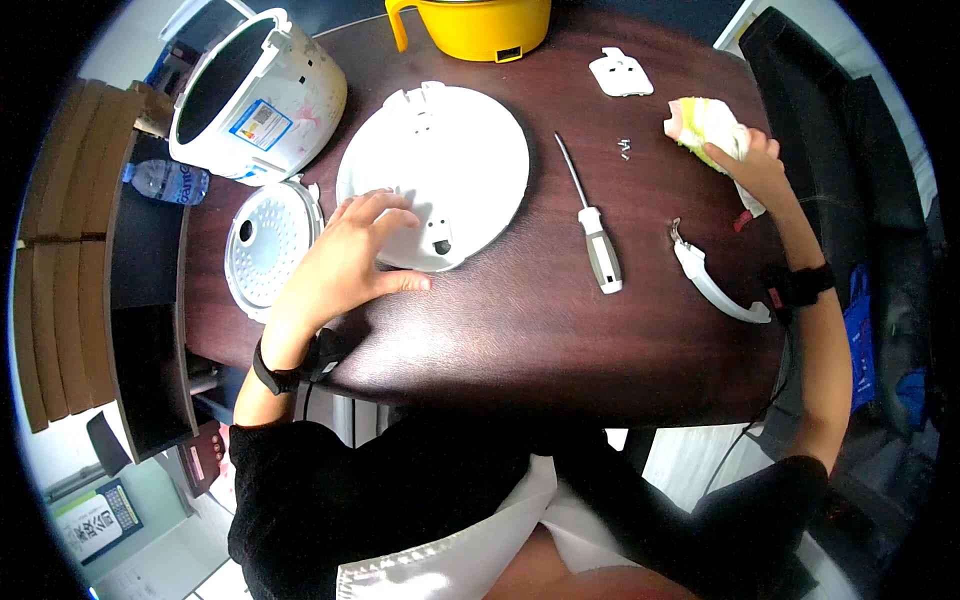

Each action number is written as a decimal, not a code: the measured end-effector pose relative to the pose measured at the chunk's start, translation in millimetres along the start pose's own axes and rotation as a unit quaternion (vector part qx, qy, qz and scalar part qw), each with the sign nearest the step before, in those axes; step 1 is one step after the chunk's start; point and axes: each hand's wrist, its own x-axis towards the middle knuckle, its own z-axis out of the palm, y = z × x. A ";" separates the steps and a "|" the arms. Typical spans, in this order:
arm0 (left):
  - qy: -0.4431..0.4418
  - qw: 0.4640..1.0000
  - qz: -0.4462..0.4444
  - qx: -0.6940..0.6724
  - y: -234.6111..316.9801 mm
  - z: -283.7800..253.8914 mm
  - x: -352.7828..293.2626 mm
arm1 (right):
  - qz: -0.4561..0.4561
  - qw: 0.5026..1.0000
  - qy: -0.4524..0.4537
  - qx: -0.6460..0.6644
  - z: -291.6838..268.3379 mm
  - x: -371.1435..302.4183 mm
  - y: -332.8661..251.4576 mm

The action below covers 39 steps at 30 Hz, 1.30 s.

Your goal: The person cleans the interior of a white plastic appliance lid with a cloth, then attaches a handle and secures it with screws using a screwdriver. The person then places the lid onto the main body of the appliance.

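A round white plastic lid [463,150], like a rice cooker's, lies on the table, with a hinge piece at its far edge and a small dark opening near its front. My left hand [345,255] rests over its near left rim, fingers spread and thumb held apart. At the right, my right hand [760,168] has its fingers around a crumpled white and yellow-green cloth [708,130]. Between the hands lies a screwdriver [598,250] with a grey and white handle. Several small screws [625,149] sit beyond it. A curved white handle [712,285] lies nearest my right forearm.
A white cooker body [262,115] stands at the back left beside a perforated round inner lid [270,265]. At the far edge is a yellow pot [485,25]. A small white plate [622,75] lies far right. A water bottle [170,182] is left of the table.
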 end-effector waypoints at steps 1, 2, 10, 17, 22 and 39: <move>0.005 1.000 0.002 0.002 -2.1 0.2 -1.4 | 0.024 0.999 -0.036 -0.008 -9.5 -4.5 -14.4; 0.009 1.000 0.004 0.003 -4.2 -0.6 -2.8 | 0.008 1.000 0.004 -0.019 -3.4 -4.8 -18.8; 0.149 0.988 -0.031 0.036 -35.0 -9.0 -4.1 | -0.118 0.990 -0.074 -0.028 -22.4 10.2 -24.2; 0.133 0.961 -0.212 -0.116 -77.0 -12.0 3.9 | -0.280 0.939 0.183 0.075 -77.5 -42.3 -126.8; 0.028 0.932 -0.273 -0.236 -98.7 -7.9 24.3 | -0.427 0.876 0.211 0.080 -97.9 -76.0 -235.4; 0.292 0.936 -0.154 -0.121 -51.2 -50.5 29.6 | -0.487 0.865 0.116 -0.036 -49.1 -88.4 -300.9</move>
